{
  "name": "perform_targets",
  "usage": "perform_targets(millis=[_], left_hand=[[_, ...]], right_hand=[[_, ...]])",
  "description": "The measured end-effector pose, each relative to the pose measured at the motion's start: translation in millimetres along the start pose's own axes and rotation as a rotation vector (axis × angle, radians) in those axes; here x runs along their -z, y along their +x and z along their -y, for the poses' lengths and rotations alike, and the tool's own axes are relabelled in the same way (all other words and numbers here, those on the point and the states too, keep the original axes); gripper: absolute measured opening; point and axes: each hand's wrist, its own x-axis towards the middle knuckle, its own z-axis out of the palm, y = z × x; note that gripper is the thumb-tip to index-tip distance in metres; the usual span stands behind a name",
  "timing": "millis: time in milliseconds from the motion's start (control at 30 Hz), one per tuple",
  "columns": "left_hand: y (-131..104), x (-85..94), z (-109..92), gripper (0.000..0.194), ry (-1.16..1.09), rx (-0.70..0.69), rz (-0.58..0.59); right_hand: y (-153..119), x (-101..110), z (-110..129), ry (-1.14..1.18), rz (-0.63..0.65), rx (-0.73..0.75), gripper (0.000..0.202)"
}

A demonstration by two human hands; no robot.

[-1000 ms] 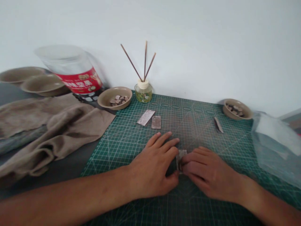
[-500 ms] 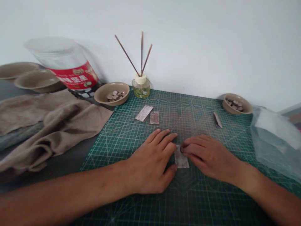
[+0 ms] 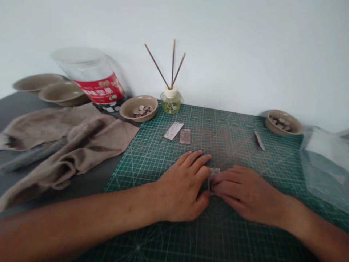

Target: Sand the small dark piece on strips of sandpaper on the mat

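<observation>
A small grey rectangular piece (image 3: 215, 170) lies on the green cutting mat (image 3: 152, 156), mostly covered by fingers. My left hand (image 3: 187, 187) rests palm down with its fingers spread, the index finger and thumb at the piece's left edge. Over the piece, my right hand (image 3: 245, 193) has its fingers pinched together; what they hold is too small and hidden to make out. Farther back on the mat lie a pale rectangular piece (image 3: 173, 131) and a brownish one (image 3: 185, 136). A narrow dark-and-light piece (image 3: 259, 141) sits at the right.
Bowls of small chips stand at the back left (image 3: 139, 108) and back right (image 3: 284, 122). Between them is a reed diffuser (image 3: 171, 101). Leftward are a red-labelled jar (image 3: 99, 87), two more bowls and a brown cloth (image 3: 92, 142). A plastic bag (image 3: 324, 163) lies right.
The view has shifted, so the surroundings appear farther right. My right hand has moved down along the grey piece and now covers more of it. My left hand stays beside the piece.
</observation>
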Motion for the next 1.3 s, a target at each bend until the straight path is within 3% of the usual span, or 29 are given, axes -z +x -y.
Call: perform_targets(millis=[100,267,433,600,800,967,1167,1300], left_hand=[[-0.2,0.5,-0.1,0.043,-0.004,0.005,-0.005],[-0.2,1.3,-0.3,0.042,-0.012,0.012,0.012],[0.6,1.3,-0.5,0.042,-0.015,0.013,0.010],[0.7,0.7,-0.2,0.042,-0.008,0.014,0.006],[1.1,0.9,0.2,0.043,0.005,0.012,0.008],[1.4,0.4,0.3,0.044,0.011,0.009,0.015],[1.5,0.7,0.7,0.044,0.007,0.008,0.013],[0.4,0.7,0.1,0.042,-0.003,0.013,0.007]], right_hand=[[2.4,-0.5,-1.7,-0.058,-0.061,-0.045,0.018],[-2.1,4.0,1.8,0.023,0.074,-0.029,0.017],[1.3,0.2,1.1,-0.062,-0.042,-0.051,0.016],[-1.0,5.8,0.8,-0.003,0.097,-0.039,0.014],[2.1,3.5,-1.2,-0.087,-0.023,-0.064,0.015],[-0.7,7.5,-1.2,0.009,0.101,-0.009,0.013],[5.2,1.6,-3.7,-0.063,-0.035,-0.065,0.014],[2.2,7.4,-2.6,0.040,0.067,-0.069,0.014]])
